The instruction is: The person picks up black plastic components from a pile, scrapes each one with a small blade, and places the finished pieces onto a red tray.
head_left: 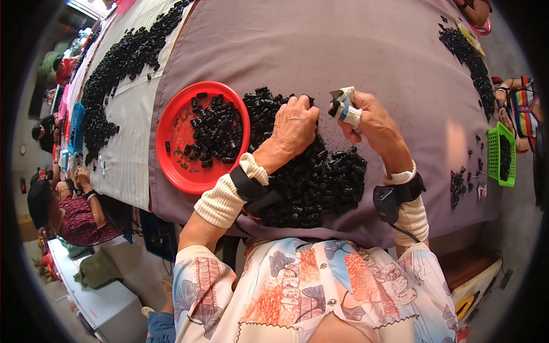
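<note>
My left hand [293, 127] is curled over the far part of a heap of small black plastic parts [320, 188]. One small black part shows at its fingertips, mostly hidden by the fingers. To the right, my right hand [369, 119] is raised just above the cloth, bent around a cloth-wrapped blade [347, 110]. White cloth and a blue band cover it, and a dark pointed tip sticks out toward the left hand. Left of the heap stands a round red plastic tray [171, 163], partly filled with more of the black parts.
A mauve cloth [274, 46] covers my table. Another long heap of black parts [123, 63] lies on the pale cloth to the left. At the right edge stand a green basket [495, 171] and scattered parts [459, 186]. Other people sit at both sides.
</note>
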Demonstrator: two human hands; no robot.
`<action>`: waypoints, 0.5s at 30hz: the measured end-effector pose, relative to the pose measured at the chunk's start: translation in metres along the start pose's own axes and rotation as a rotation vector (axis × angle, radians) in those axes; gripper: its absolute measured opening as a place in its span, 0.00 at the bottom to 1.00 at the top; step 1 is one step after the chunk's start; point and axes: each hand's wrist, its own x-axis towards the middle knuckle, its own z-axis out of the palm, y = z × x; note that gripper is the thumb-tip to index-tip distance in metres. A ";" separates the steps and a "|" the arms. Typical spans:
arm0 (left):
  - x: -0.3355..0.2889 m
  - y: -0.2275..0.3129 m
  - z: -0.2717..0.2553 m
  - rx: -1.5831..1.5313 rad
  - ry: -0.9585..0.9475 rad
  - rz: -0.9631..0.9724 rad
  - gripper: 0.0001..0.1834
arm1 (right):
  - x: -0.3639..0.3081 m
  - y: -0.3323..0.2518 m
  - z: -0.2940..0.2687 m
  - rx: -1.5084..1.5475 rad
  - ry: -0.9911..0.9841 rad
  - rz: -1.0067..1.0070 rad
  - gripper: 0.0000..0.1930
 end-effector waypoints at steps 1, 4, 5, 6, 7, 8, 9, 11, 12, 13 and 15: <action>0.000 -0.001 0.003 0.021 0.020 0.038 0.09 | 0.001 0.001 0.002 -0.011 0.005 0.006 0.10; -0.003 -0.001 0.005 0.051 0.016 0.116 0.08 | 0.001 0.003 0.004 0.000 -0.005 0.000 0.11; -0.004 -0.001 0.004 0.059 -0.007 0.156 0.07 | 0.002 0.003 0.005 0.021 -0.020 -0.011 0.11; -0.006 -0.002 0.004 0.062 -0.004 0.153 0.07 | 0.002 0.003 0.007 0.019 -0.024 -0.013 0.11; -0.007 -0.003 0.004 0.042 -0.011 0.140 0.07 | 0.002 0.002 0.008 0.023 -0.032 -0.010 0.11; -0.009 -0.004 0.003 0.021 -0.017 0.126 0.06 | 0.003 0.002 0.011 0.025 -0.041 -0.006 0.11; -0.010 -0.005 0.000 0.021 -0.013 0.125 0.06 | 0.003 0.003 0.012 0.022 -0.043 -0.007 0.11; -0.013 -0.011 -0.008 -0.151 0.020 0.028 0.08 | 0.004 0.004 0.015 0.008 -0.055 0.033 0.11; -0.016 -0.012 -0.020 -0.146 0.026 0.022 0.08 | 0.004 0.001 0.019 0.005 -0.064 0.029 0.11; -0.019 -0.012 -0.034 -0.570 -0.035 -0.203 0.10 | 0.004 0.000 0.023 -0.014 -0.083 0.040 0.11; -0.030 -0.015 -0.055 -1.291 -0.041 -0.510 0.13 | 0.006 0.000 0.028 -0.044 -0.137 0.039 0.12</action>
